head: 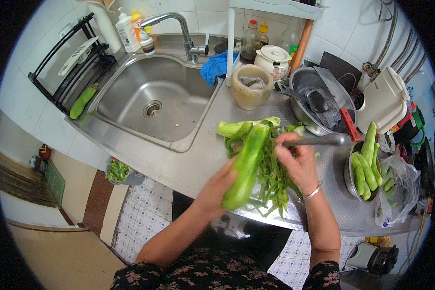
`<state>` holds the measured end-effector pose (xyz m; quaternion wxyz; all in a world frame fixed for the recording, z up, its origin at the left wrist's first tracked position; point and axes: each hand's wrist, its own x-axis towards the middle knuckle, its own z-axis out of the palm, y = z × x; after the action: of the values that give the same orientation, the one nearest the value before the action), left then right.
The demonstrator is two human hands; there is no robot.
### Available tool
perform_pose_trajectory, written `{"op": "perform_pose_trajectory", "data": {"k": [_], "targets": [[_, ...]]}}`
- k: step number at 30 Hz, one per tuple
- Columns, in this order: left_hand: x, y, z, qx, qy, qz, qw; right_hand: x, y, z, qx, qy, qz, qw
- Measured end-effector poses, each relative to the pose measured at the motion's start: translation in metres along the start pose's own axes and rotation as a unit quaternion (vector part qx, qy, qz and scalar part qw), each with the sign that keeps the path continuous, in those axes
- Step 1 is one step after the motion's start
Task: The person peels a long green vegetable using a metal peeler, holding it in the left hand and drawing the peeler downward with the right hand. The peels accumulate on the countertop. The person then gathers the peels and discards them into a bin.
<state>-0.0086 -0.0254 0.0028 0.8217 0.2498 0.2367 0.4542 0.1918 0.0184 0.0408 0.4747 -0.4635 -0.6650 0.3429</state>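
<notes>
Near the counter's front edge, my left hand (219, 188) grips the lower end of a large green gourd (247, 163), tilted with its cut end away from me. My right hand (297, 159), with a bracelet on its wrist, holds a tool by its grey handle (320, 140) at the gourd's right side; the tool's working end is mostly hidden. Under and beside the gourd lies a heap of green peel strips (275, 188). A peeled, pale green gourd (229, 129) rests behind it on the steel counter.
A steel sink (156, 101) lies left. Behind stand a stone mortar (251, 90) and a metal basin (301, 112) holding a red-handled knife (349, 125). At right are a bowl of peeled gourds (366, 170) and a plastic bag (402, 188). One gourd (82, 101) lies far left.
</notes>
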Motion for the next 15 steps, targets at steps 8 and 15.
{"op": "perform_pose_trajectory", "data": {"k": [8,15], "targets": [[0.004,-0.003,0.012,0.122,0.020,0.062,0.990,-0.006,-0.005,0.007,-0.099,0.007,-0.049,0.994],[0.007,0.005,0.004,-0.071,-0.014,0.001,0.997,0.004,0.000,-0.013,-0.322,0.122,-0.040,0.938]]}}
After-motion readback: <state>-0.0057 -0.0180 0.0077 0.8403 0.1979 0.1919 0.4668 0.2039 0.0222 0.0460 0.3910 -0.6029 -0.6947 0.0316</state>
